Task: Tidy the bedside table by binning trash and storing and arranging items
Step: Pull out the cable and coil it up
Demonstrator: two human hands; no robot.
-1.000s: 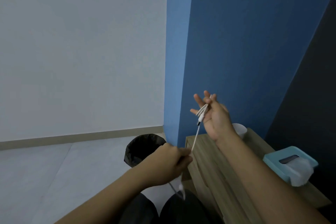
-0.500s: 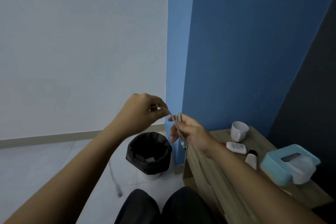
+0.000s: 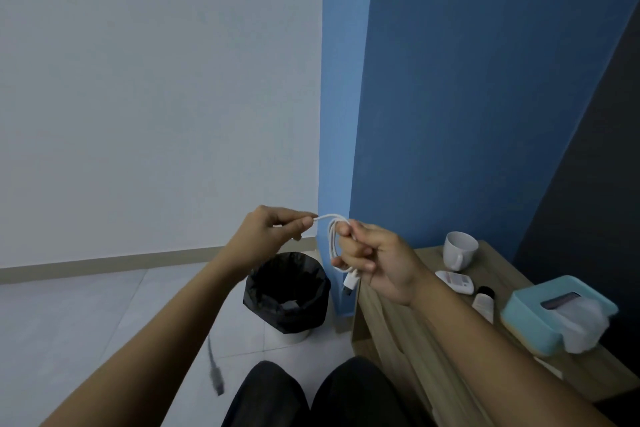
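At frame centre, the right hand (image 3: 377,262) is curling its fingers (image 3: 349,229) around a coiled white cable (image 3: 333,236), a plug hanging below. Left of it, the left hand (image 3: 268,236) is pinching the cable's strand. Beyond, lower centre, the bin (image 3: 287,291) is standing on open floor beside the table (image 3: 429,350) edge.

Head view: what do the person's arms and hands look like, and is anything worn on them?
Both forearms are bare up to the frame edge: no sleeves, watch, bracelet or gloves show. The left hand and right hand carry no rings that I can make out. Below them, the knees are in dark trousers.
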